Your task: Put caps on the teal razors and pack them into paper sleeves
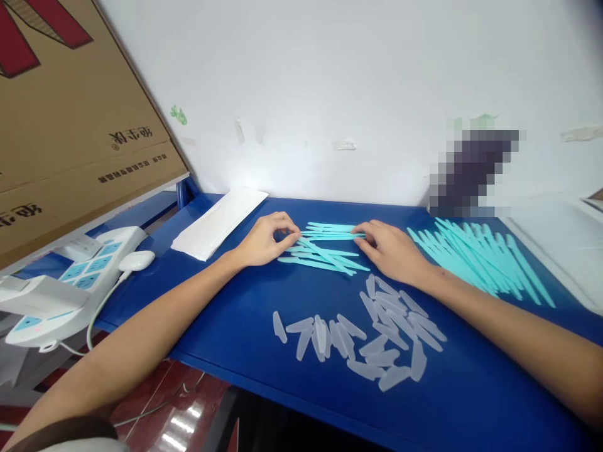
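Slim turquoise plastic sticks lie in a small group on the blue table between my hands. Crossing over one another just in front of them are several more turquoise sticks. My left hand pinches thumb and forefinger together at the left end of a stick. At the right end of the group, my right hand has its thumb and fingers closed around a stick's tip. Nearer to me lie many loose frosted, clear plastic sleeves, some overlapping.
A big heap of turquoise sticks lies beyond my right forearm. A flat white packet rests at the back left. At the left are a white power strip with plugs and a cable, and a large cardboard box. A white wall stands behind.
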Motion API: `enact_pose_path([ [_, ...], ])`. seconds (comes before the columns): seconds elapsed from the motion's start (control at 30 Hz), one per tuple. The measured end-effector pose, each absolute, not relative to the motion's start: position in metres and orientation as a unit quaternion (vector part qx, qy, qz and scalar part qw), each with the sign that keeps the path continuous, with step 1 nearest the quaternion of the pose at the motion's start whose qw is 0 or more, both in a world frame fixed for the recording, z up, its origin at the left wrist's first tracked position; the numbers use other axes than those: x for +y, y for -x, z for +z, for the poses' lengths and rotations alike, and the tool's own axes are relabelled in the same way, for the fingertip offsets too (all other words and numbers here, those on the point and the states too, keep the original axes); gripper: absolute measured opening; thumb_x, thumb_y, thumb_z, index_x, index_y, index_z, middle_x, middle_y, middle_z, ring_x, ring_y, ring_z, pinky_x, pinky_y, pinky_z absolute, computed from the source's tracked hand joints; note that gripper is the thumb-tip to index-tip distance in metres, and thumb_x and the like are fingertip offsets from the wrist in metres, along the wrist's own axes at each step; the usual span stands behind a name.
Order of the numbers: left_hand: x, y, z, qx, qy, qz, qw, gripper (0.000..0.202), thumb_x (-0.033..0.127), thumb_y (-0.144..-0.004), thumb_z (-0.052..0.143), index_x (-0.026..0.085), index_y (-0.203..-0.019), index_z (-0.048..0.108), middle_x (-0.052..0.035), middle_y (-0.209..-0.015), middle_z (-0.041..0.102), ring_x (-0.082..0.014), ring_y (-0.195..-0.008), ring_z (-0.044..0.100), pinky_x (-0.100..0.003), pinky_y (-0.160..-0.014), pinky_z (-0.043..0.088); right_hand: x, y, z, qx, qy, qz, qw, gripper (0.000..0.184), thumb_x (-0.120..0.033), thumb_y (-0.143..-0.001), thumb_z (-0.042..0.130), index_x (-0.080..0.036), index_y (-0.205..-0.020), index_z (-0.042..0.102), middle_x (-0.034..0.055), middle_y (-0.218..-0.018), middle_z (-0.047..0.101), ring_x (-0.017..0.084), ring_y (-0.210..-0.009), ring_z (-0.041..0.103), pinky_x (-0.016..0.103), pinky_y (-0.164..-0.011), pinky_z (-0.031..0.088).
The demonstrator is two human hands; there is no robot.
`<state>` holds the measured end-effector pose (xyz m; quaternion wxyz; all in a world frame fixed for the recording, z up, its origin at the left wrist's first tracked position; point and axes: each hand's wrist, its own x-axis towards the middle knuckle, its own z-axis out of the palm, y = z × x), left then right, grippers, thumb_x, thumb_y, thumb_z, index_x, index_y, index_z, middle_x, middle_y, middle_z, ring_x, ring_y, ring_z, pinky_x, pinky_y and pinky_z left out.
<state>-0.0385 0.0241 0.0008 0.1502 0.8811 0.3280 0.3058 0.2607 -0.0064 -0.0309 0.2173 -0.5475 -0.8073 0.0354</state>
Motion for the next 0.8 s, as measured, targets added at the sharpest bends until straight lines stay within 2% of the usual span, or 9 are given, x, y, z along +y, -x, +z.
enact_pose_path([
  [0.1, 0.009, 0.029, 0.007, 0.256, -0.923, 0.265, 0.111, 0.022, 0.030, -0.097, 0.056, 0.018, -0.096, 0.074, -0.0065, -0.086, 0.069, -0.0190, -0.080, 0.060, -0.032, -0.073, 0.048, -0.004, -0.262, -0.033, -0.805, 0.547, 0.042, 0.228, 0.024, -0.036, -0.100, 0.045, -0.022, -0.105, 0.064, 0.0061, -0.090, 0.063, 0.022, -0.080, 0.061, 0.035, -0.071, 0.042],
  [0.3, -0.021, 0.005, 0.004, 0.137, -0.975, 0.154, 0.079, 0.031, 0.028, -0.104, 0.045, 0.016, -0.118, 0.069, -0.0103, -0.095, 0.066, -0.0214, -0.085, 0.060, -0.034, -0.079, 0.048, -0.003, -0.262, -0.036, -0.798, 0.548, 0.036, 0.247, 0.018, -0.036, -0.098, 0.047, -0.023, -0.097, 0.058, 0.0056, -0.091, 0.063, 0.022, -0.081, 0.060, 0.035, -0.071, 0.041],
  [0.43, -0.029, -0.003, 0.003, 0.124, -0.983, 0.120, 0.058, 0.037, 0.026, -0.106, 0.039, 0.017, -0.135, 0.061, -0.0098, -0.094, 0.062, -0.0208, -0.081, 0.057, -0.033, -0.074, 0.046, -0.005, -0.261, -0.035, -0.798, 0.544, 0.032, 0.258, 0.018, -0.035, -0.100, 0.043, -0.023, -0.094, 0.055, 0.0063, -0.092, 0.064, 0.023, -0.082, 0.061, 0.036, -0.073, 0.042],
  [0.57, -0.035, -0.008, 0.006, 0.123, -0.985, 0.104, 0.060, 0.038, 0.029, -0.108, 0.038, 0.018, -0.138, 0.059, -0.0075, -0.090, 0.058, -0.0191, -0.075, 0.052, -0.031, -0.069, 0.041, -0.010, -0.258, -0.031, -0.793, 0.543, 0.029, 0.274, 0.017, -0.034, -0.101, 0.040, -0.023, -0.096, 0.052, 0.0076, -0.095, 0.067, 0.023, -0.082, 0.062, 0.035, -0.071, 0.041],
  [0.7, -0.041, -0.017, 0.005, 0.122, -0.986, 0.095, 0.056, 0.040, 0.030, -0.108, 0.038, 0.019, -0.142, 0.056, -0.0068, -0.090, 0.056, -0.0183, -0.073, 0.050, -0.030, -0.069, 0.040, -0.015, -0.254, -0.023, -0.788, 0.559, 0.012, 0.258, 0.020, -0.034, -0.102, 0.035, -0.022, -0.097, 0.050, 0.0043, -0.077, 0.066, 0.022, -0.066, 0.058, 0.036, -0.072, 0.036],
  [0.8, -0.044, -0.023, 0.001, 0.131, -0.986, 0.094, 0.040, 0.041, 0.030, -0.108, 0.038, 0.020, -0.144, 0.054, -0.0071, -0.092, 0.056, -0.0191, -0.076, 0.050, -0.031, -0.071, 0.040, -0.017, -0.252, -0.019, -0.791, 0.563, 0.007, 0.239, 0.021, -0.033, -0.103, 0.032, -0.021, -0.098, 0.049, -0.0021, -0.059, 0.057, 0.020, -0.054, 0.050, 0.039, -0.080, 0.034],
])
